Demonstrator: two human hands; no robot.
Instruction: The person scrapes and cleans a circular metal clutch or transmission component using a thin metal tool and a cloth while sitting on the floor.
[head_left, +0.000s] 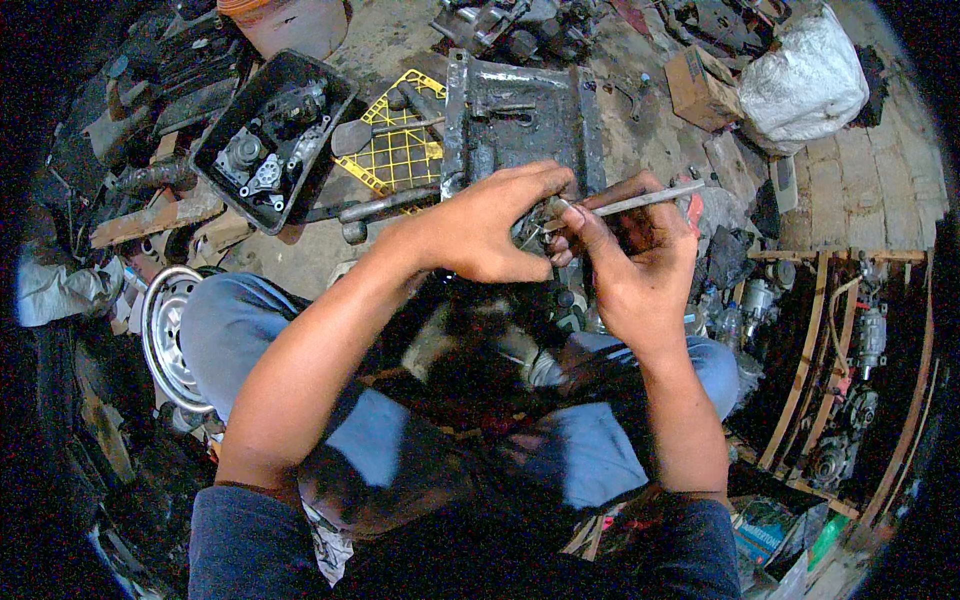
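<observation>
Here the slim metal rod (632,203) meets a small metal part (535,218) held between both hands, above the person's knees.

The left hand (480,232) is curled around the part, thumb and fingers clenched on it. The right hand (630,262) pinches the rod near its inner end, so its long axis runs from the part up and out to the right, past the fingertips (572,215). Both hands touch at the part; a grey metal plate (520,115) lies just beyond.

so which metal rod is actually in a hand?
The thin pale rod pinched by the right hand; the darker rod lies loose on the floor beside the yellow grid.
</observation>
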